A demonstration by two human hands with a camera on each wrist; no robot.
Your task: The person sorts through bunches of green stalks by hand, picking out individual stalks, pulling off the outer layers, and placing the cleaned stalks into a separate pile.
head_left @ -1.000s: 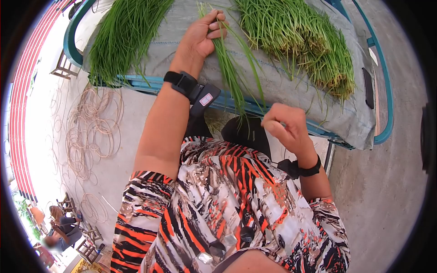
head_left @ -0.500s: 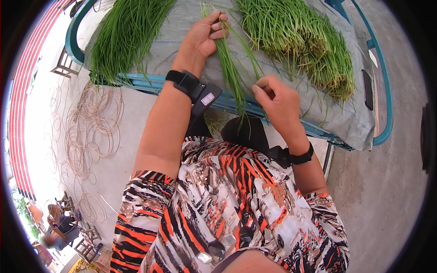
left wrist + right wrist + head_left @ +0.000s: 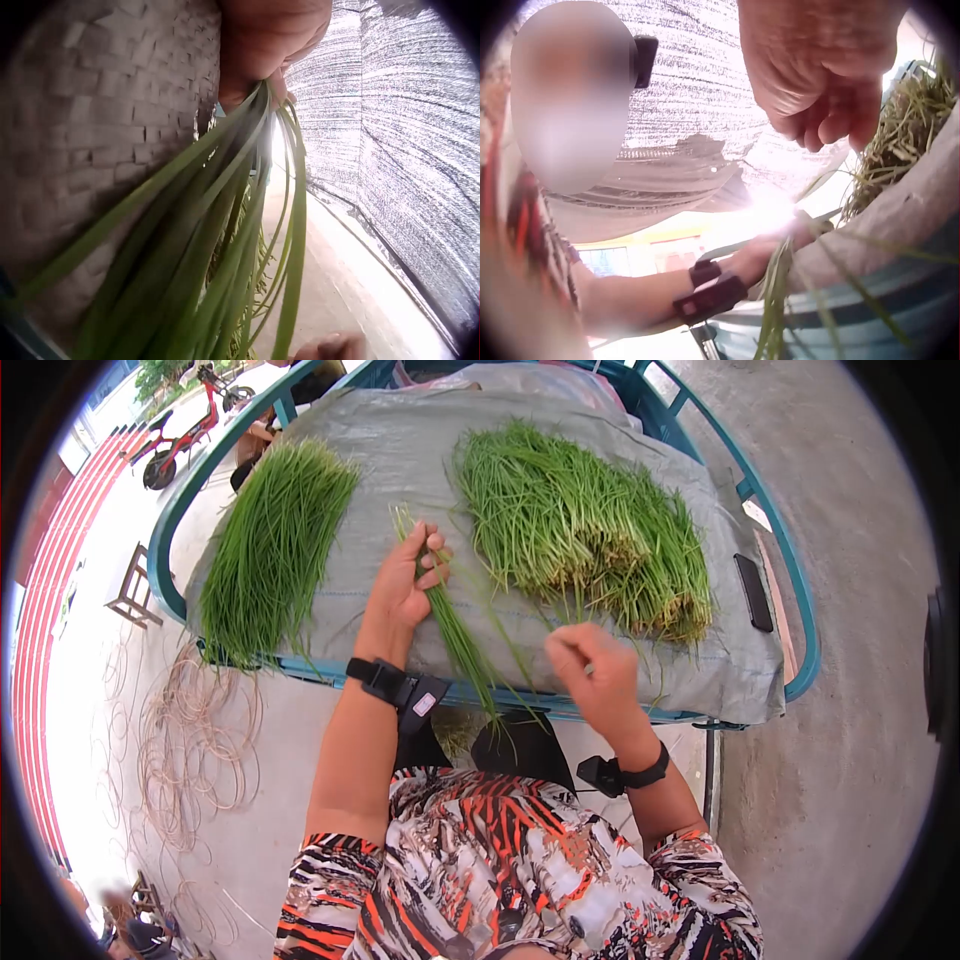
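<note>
My left hand grips a thin bunch of long green chives near its pale ends, above the grey sheet. In the left wrist view the flat leaves fan out below the grip. My right hand is to the right of the bunch, near the front edge of the sheet, blurred, with curled fingers and no held thing showing. Over in the right wrist view its bent fingers point downward. A large chive pile lies beyond it, and a smaller chive pile lies at the left.
A teal metal rail borders the sheet-covered cart bed. A black phone lies at the sheet's right edge. Tangled thin cord covers the floor at left, near a wooden stool. A red scooter stands farther back.
The head view has tilted up, showing more of the cart. My right hand pinched at a leaf of the bunch half a second ago; now it is farther from the bunch, to the right. The left hand keeps its grip.
</note>
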